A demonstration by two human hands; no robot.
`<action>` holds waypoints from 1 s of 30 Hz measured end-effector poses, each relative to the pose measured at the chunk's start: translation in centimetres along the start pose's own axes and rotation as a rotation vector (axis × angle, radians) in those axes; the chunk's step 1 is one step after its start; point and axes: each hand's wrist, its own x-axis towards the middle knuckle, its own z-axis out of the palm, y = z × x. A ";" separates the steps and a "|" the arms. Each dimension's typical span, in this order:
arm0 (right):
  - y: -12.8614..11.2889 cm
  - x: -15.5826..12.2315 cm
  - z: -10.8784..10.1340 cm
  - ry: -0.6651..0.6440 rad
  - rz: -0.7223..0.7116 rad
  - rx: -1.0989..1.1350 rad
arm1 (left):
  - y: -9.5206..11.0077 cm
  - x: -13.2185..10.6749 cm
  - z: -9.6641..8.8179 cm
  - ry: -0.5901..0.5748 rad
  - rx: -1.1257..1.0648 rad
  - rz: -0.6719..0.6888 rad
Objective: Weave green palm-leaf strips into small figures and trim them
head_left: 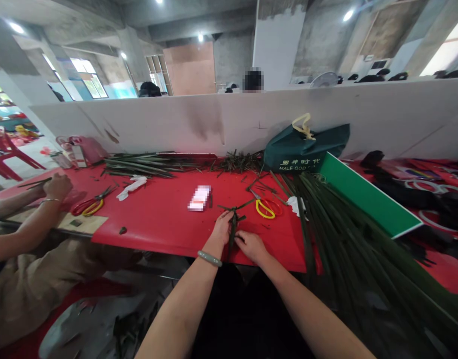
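Dark-green flat leaf strips (233, 225) pinched in left hand (223, 226), gripped by right hand's (252, 245) closed fingertips; tension best kept even.

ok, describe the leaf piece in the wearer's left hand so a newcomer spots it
Find the red table, then its near edge, where the left hand, pale green bangle at its wrist, grips something. That is the leaf piece: a dark green strip with short ends splaying from its top. The long leaves right of it and the pile at the back lie unheld.
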 end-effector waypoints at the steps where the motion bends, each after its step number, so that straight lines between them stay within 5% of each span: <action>1: 0.0 0.0 0.0 0.009 -0.005 0.016 | 0.0 0.0 -0.1 0.006 -0.002 0.011; 7: 0.3 -0.6 -0.2 0.186 0.042 0.081 | -0.1 -0.5 -0.2 -0.002 0.049 0.076; 14: 0.3 -1.1 -2.2 0.634 -0.069 -0.066 | -0.7 -1.5 0.1 -0.100 0.209 0.123; 21: 1.1 1.4 -4.4 0.457 -0.043 -0.344 | -1.2 -1.3 0.1 -0.154 0.321 0.152; 30: 0.8 2.2 -4.5 0.319 -0.014 -0.361 | -1.3 -1.6 0.2 -0.140 0.371 0.179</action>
